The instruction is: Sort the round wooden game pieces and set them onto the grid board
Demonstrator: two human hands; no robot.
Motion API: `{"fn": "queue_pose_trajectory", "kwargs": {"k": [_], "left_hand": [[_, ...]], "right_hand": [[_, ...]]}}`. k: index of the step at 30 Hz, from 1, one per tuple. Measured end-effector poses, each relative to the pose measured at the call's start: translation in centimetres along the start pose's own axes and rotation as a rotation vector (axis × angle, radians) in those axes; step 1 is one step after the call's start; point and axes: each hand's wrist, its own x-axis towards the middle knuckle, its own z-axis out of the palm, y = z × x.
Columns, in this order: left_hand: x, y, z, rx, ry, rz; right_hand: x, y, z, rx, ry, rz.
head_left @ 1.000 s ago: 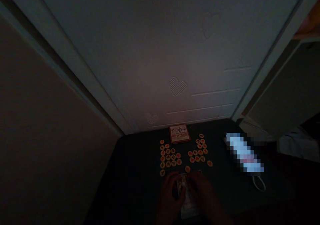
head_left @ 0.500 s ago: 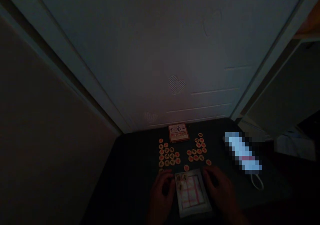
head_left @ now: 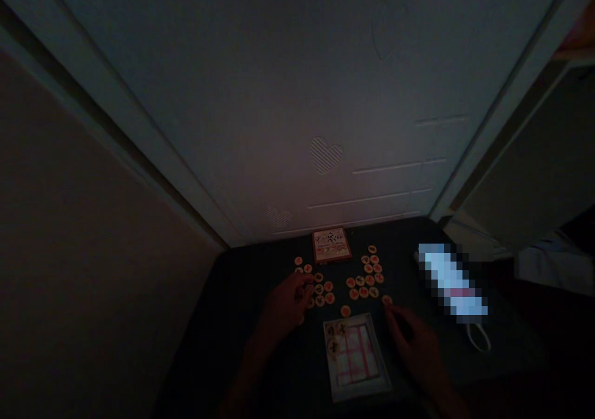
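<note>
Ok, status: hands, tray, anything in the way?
Left hand over xiangqi cluster; right hand at lone piece. Gridded tray holds three xiangqi pieces. Neither hand covers it.

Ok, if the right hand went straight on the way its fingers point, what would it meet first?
The right hand would most likely meet the round piece just ahead first; whether they already touch is unclear in the dim view.

Tan discs (head_left: 345,312) bear red or dark marks — the whitish tray (head_left: 356,354) shows a pink grid.
</note>
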Motion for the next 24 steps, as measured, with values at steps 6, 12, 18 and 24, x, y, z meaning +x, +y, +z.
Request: {"fn": "queue_pose_trajectory", "kwargs": {"k": [6, 12, 18, 24], "left_hand": [[3.8, -0.1, 0.0, 0.119, -0.164, 0.091], [5.4, -0.7, -0.4, 0.243, -0.273, 0.113], [5.8, -0.8, 0.1, 0.281, -0.323, 0.110], [6.3, -0.7, 0.7, 0.305, -0.336, 0.103]], "right_hand": [[0.1, -0.5, -0.5, 0.049, 0.015, 0.009], [0.2, -0.6, -0.6, 0.074, -0.014, 0.026], [0.2, -0.3, -0.5, 0.089, -0.030, 0.049], [0.1, -0.3, -0.4, 0.103, -0.017, 0.063]]}}
